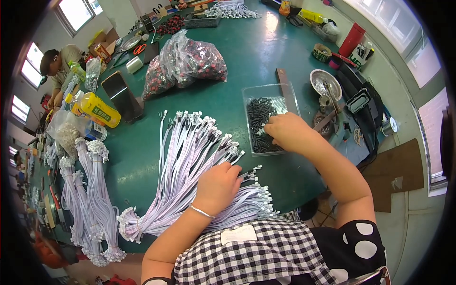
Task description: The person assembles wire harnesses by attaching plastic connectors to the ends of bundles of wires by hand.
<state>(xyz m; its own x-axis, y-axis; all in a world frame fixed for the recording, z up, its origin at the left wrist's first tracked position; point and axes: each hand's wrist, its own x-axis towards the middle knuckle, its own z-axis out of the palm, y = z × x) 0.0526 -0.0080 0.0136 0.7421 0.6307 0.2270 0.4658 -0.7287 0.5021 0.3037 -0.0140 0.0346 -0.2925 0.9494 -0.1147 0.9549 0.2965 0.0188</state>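
My left hand [218, 187], a silver bangle on its wrist, rests over a fanned bundle of white flat cables [180, 166]. Its fingers are curled closed around cables near their dark-tipped ends. The bundle's other end is gathered with white connectors at the lower left. My right hand [288, 133] reaches over the right side of a clear plastic box [295, 97]. Short black tube pieces [259, 111] fill much of that box. The right fingertips are pinched together among the pieces; what is between them is too small to make out.
Several tied cable bundles [97, 190] lie at the left, near yellow-labelled bottles [100, 110] and a phone [121, 95]. Bags of red-and-black parts [190, 61] sit farther back. A metal bowl [326, 84] and tools stand right. Another person [66, 66] works at the far left.
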